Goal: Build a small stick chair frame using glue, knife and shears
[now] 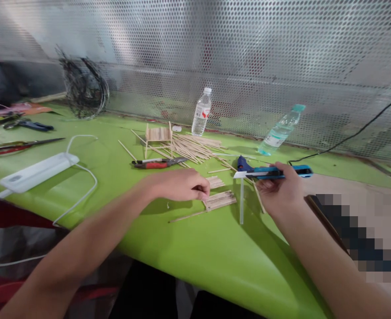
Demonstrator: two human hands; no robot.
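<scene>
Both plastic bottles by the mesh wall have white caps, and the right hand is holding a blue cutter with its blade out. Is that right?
Not quite: the head view shows a white cap on the left bottle only; the right bottle has a teal cap. The right hand does hold a blue cutter with its blade out.

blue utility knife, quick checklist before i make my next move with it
1. Held firmly: cannot tell; the right hand is around the blue utility knife, but its pressure doesn't show.
2. Blade drawn in: not ok; the blade shows past the handle.
3. Left hand away from the blade: ok, there is a gap.
4. Near stick panel held down: cannot tell; left fingertips are at its edge.
5. Red-handled cutters out of both hands: ok, lying on the table.
</scene>
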